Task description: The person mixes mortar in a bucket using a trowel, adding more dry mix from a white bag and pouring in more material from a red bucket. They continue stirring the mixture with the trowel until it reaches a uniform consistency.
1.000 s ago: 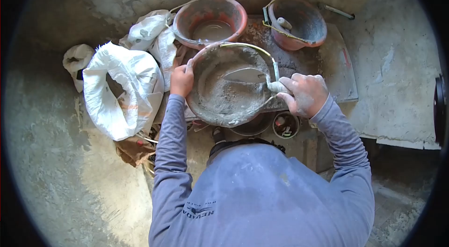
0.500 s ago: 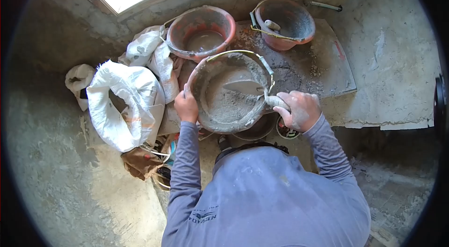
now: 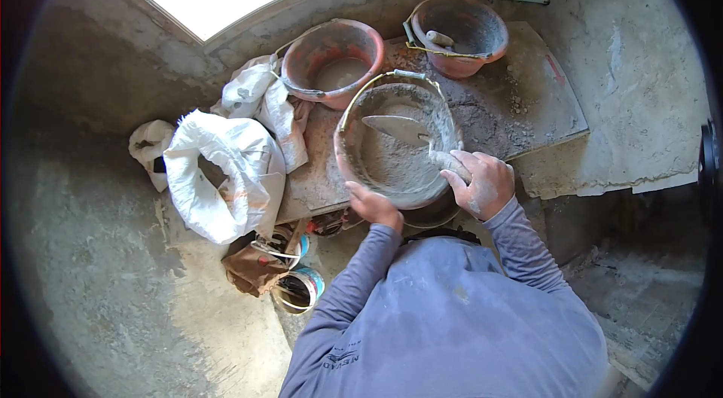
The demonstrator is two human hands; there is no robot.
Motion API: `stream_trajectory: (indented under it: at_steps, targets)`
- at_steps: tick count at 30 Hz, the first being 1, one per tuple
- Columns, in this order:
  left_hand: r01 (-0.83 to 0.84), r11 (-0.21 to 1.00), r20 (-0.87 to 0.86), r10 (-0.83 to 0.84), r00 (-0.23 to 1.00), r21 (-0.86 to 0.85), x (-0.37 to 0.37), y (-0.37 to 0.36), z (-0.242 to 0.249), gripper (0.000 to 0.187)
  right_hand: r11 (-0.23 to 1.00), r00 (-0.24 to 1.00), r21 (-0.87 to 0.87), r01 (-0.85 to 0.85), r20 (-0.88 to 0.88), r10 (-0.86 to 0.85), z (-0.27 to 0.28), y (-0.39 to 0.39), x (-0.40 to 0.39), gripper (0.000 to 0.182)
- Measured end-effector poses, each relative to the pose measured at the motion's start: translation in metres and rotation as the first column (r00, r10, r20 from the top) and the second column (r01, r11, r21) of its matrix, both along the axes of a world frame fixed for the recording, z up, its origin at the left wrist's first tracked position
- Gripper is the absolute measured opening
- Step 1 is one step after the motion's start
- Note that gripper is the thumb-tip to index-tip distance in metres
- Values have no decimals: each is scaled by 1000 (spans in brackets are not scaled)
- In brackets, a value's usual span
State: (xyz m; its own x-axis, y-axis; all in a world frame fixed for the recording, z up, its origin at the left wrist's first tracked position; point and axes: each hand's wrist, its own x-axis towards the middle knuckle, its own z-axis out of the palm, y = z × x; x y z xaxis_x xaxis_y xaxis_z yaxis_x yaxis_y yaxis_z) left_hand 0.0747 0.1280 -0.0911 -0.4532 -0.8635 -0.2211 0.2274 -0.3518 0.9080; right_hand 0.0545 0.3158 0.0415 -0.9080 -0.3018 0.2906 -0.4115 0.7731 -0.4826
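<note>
A round bucket (image 3: pixel 343 149) with a cement-crusted rim holds grey, damp-looking mortar (image 3: pixel 392 164). My left hand (image 3: pixel 375 207) grips the near left side of its rim, with the fingertips hard to make out. In my right hand (image 3: pixel 486 183) is the wooden handle of a trowel (image 3: pixel 395 128), held above the bucket's right side. The trowel's pointed blade lies over the mortar, tip toward the left. The bucket's wire handle (image 3: pixel 369 85) leans over the far rim.
A reddish bucket (image 3: pixel 376 59) with murky liquid stands behind. Another bucket (image 3: pixel 461 65) with a tool handle inside is at the back right. White sacks (image 3: pixel 260 164) stand left; a small paint pail (image 3: pixel 318 281) sits below. A mortar-dusted board (image 3: pixel 550 108) lies beneath the buckets.
The bucket has turned counterclockwise, its wire handle swinging toward the far side. My left hand has moved from the left rim round to the near side. My right hand still holds the trowel.
</note>
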Motion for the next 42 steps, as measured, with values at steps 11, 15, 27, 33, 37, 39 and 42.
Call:
stream_trajectory:
  at_steps: [11,15,27,33,37,39,42]
  targets:
    - [528,806,20,-553,833,266,50,-104,3,40,986,987,61,158,-16,-157,9,18,15,39]
    - [627,779,228,-614,756,18,-20,-143,14,39,972,979,136,193,45,-201,8,17,18,35]
    - [887,406,790,-460,406,-220,-144,-142,26,83,964,947,203,174,236,-220,-25,25,17,39]
    - [777,577,645,-498,579,-252,-102,-140,-2,73,996,921,66,53,382,-74,-38,41,-29,49]
    - [677,709,604,-457,653,-195,-68,-126,18,73,988,429,-144,56,897,106,-33,50,-77,54]
    - [642,752,542,-480,689,-150,-71,-125,19,73,985,393,-174,11,906,155,-23,44,-92,53]
    - [641,754,547,-478,687,-147,-73,-127,11,72,970,217,-240,-34,946,242,-20,38,-104,50]
